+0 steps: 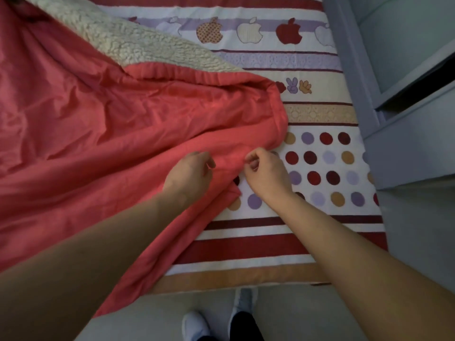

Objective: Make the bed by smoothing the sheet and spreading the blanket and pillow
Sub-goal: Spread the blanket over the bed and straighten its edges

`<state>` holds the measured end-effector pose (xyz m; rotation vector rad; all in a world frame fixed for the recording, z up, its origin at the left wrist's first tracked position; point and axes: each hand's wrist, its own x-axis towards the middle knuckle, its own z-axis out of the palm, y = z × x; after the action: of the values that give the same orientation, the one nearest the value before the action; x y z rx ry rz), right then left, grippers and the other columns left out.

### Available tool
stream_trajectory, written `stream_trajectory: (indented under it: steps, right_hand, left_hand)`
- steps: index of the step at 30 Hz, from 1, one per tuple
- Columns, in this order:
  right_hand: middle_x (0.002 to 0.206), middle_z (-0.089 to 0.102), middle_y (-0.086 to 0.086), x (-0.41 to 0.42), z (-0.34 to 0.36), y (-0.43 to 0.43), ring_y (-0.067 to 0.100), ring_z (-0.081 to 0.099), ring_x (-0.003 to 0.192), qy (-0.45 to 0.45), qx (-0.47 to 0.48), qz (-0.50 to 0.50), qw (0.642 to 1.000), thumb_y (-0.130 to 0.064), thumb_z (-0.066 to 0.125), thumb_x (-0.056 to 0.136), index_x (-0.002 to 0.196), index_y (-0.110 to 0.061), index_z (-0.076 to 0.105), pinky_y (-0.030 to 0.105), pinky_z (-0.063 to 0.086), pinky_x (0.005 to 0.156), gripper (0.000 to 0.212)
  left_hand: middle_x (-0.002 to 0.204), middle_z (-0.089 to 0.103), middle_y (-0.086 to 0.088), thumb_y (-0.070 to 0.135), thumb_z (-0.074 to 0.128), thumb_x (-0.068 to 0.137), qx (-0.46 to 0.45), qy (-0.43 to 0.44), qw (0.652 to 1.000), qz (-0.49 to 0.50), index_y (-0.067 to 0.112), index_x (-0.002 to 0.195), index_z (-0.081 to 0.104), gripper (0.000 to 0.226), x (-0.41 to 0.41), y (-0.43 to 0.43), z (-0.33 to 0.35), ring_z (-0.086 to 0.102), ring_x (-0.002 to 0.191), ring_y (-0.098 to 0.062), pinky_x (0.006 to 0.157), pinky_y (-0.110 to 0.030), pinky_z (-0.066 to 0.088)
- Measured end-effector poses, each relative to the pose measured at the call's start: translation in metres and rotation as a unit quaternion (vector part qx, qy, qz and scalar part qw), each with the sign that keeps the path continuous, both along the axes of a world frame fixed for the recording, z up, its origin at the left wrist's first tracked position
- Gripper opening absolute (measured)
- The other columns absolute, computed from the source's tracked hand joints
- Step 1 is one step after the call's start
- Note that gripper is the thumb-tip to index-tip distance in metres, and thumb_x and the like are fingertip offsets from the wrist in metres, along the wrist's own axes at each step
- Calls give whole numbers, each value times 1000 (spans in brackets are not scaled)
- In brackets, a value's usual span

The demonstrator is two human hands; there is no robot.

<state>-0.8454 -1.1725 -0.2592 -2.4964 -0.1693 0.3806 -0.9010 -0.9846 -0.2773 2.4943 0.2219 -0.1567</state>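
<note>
Blanket (98, 143): near corner hangs off the bed edge toward the floor. A pull to the right could drag more of it off.
Right hand (267, 172) pinches the blanket's edge. The hold is thin and may slip.
Left hand (190, 169) is curled on the fabric, grasp hidden; cannot tell.
Sheet (320, 168) half bare.
Farther: bitten-apple logos (248, 30) printed, no legible writing.

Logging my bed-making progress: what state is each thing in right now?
Blanket: bunched and creased, corner folded back showing fleece lining, near edge hanging down.
Sheet: flat, right part uncovered.
Left hand: pinches the blanket.
Right hand: pinches the blanket edge.
</note>
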Motion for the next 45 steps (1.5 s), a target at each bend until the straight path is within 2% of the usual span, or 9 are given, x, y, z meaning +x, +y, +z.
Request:
stream_trajectory:
  steps: [7, 12, 16, 21, 25, 31, 37, 41, 45]
  right_hand:
    - [92, 64, -10, -4, -1, -24, 15, 64, 81, 5, -17, 31, 999, -20, 59, 94, 103, -21, 64, 38, 56, 71, 10]
    - [92, 59, -12, 13, -11, -34, 14, 64, 81, 14, -18, 91, 996, -20, 58, 94, 102, -23, 63, 37, 56, 70, 9]
    - [101, 62, -5, 27, -32, -48, 17, 63, 84, 5, -29, 169, 985, -22, 57, 94, 105, -23, 62, 41, 56, 71, 12]
    - [110, 57, -4, 36, -64, -46, 20, 59, 100, -6, -31, 326, 945, -25, 60, 94, 113, -26, 60, 43, 55, 75, 19]
    - [116, 54, 4, 39, -71, -28, 25, 52, 112, -35, -48, 439, 896, -20, 60, 94, 125, -22, 59, 41, 50, 80, 31]
    - [122, 50, 9, 43, -79, -12, 30, 49, 111, -70, -77, 481, 871, -13, 61, 90, 131, -23, 52, 46, 49, 84, 43]
    - [118, 49, 9, 39, -81, -15, 31, 49, 107, -137, -99, 507, 845, -15, 65, 87, 126, -27, 54, 43, 48, 85, 43]
    - [103, 55, 7, 35, -77, -10, 30, 53, 97, -186, -62, 478, 856, -26, 70, 87, 104, -22, 64, 45, 49, 74, 19]
    - [97, 60, 2, 28, -69, -14, 27, 55, 93, -197, -24, 481, 854, -28, 71, 85, 91, -18, 68, 44, 49, 70, 12]
  left_hand:
    - [89, 67, -1, 20, 60, 90, -32, 21, 998, 49, 20, 97, 67, 10, -26, -45, -2, 62, 84, -26, 75, -37, 49]
    - [93, 68, 7, 26, 57, 92, -48, 102, 990, 90, 26, 98, 65, 10, -30, -83, -16, 63, 87, -20, 77, -42, 54]
    - [118, 53, 1, 33, 63, 90, 67, 108, 987, 101, 26, 117, 59, 28, -28, -104, -40, 53, 110, -24, 83, -47, 54]
    - [116, 47, -4, 37, 76, 79, 181, 105, 968, 142, 21, 119, 53, 49, -24, -109, -56, 50, 108, -30, 74, -45, 50]
    - [112, 53, -2, 29, 76, 81, 215, 115, 952, 187, 24, 116, 54, 42, -33, -105, -64, 52, 107, -29, 73, -42, 49]
    - [98, 58, 1, 24, 59, 93, 159, 89, 956, 230, 23, 107, 65, 15, -33, -105, -61, 57, 101, -25, 72, -41, 52]
    - [96, 61, 2, 33, 55, 91, 97, 50, 960, 259, 22, 103, 69, 21, -45, -106, -42, 62, 95, -25, 68, -40, 50]
    - [92, 59, 4, 43, 49, 89, 83, 39, 967, 240, 23, 101, 70, 31, -55, -106, -28, 62, 89, -23, 68, -44, 51]
    - [87, 57, 7, 51, 38, 83, 59, 28, 971, 230, 25, 98, 70, 44, -66, -109, -21, 62, 85, -22, 67, -43, 52]
